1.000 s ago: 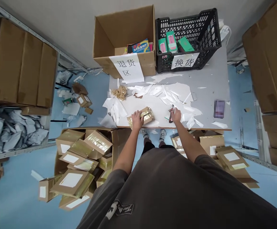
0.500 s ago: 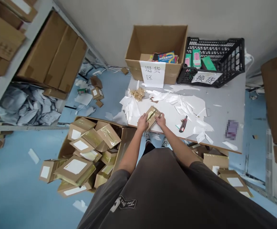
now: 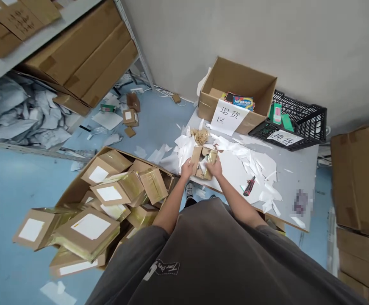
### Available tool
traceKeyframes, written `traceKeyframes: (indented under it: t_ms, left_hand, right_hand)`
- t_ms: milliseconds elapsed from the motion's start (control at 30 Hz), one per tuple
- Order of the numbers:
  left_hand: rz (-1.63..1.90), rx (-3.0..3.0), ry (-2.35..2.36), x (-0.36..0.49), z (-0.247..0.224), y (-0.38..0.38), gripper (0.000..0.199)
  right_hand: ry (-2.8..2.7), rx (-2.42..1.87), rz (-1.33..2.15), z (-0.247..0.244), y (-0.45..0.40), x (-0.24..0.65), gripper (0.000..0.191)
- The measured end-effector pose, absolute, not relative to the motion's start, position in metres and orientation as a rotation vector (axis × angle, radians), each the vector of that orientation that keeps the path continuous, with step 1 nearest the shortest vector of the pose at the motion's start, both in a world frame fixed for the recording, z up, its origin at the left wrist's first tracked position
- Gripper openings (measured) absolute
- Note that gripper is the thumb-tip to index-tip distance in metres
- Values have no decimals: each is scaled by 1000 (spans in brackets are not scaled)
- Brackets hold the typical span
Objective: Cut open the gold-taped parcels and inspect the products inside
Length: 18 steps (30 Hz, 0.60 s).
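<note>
Between my two hands is a small cardboard box (image 3: 197, 157) with its top flaps spread apart and something whitish showing inside. My left hand (image 3: 187, 168) is closed on the left flap. The fingers of my right hand (image 3: 215, 166) grip the right flap, which carries shiny tape. A red and black box cutter (image 3: 249, 186) lies on the table to the right of my right hand. Just beyond the box sits a heap of crumpled brown packing paper (image 3: 200, 135), with torn white paper scraps (image 3: 235, 148) around it.
A large carton (image 3: 238, 80) with colourful books and a black plastic crate (image 3: 308, 123) with green boxes stand at the table's back. On my left, an overfilled carton of taped parcels (image 3: 108, 192) adjoins the table. Shelving (image 3: 133, 34) stands beyond, and stacked cartons (image 3: 359, 182) rise at right.
The small box was closed and taped; its flaps are now pulled apart, with one in each hand. The view has turned left.
</note>
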<state>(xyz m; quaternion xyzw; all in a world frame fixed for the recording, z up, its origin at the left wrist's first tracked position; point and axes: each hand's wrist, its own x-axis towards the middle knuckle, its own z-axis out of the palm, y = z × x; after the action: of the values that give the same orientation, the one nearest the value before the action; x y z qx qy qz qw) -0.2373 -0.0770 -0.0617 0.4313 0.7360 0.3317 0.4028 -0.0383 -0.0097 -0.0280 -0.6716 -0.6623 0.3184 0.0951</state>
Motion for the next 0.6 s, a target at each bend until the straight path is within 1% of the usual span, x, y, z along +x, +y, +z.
traceKeyframes:
  t_ms: [67, 100, 133, 233, 300, 400, 533, 600]
  left_hand:
    - [807, 1079, 1985, -243, -64, -81, 65]
    - [785, 1141, 2038, -244, -63, -81, 66]
    - [764, 1250, 2065, -244, -62, -80, 62]
    - [651, 1704, 1894, -236, -57, -70, 45]
    - [566, 1883, 1702, -228, -55, -62, 41]
    - [514, 1936, 1603, -219, -56, -58, 39]
    - [521, 1934, 1534, -226, -57, -61, 34]
    - [473, 1950, 1442, -236, -53, -62, 28]
  right_hand:
    - [-1825, -2009, 1031, -25, -24, -44, 101]
    - [-1714, -2019, 1094, -24, -29, -45, 101]
    - [-1625, -2005, 1154, -23, -32, -44, 99]
    - [-1427, -1952, 1287, -22, -34, -29, 83]
    - [-1320, -1900, 1353, -25, -36, -11, 75]
    - [-1079, -1860, 1500, -37, -45, 13, 68]
    - [-832, -1976, 1613, -54, -60, 15, 44]
    - [-812, -2024, 1604, -59, -63, 8, 36]
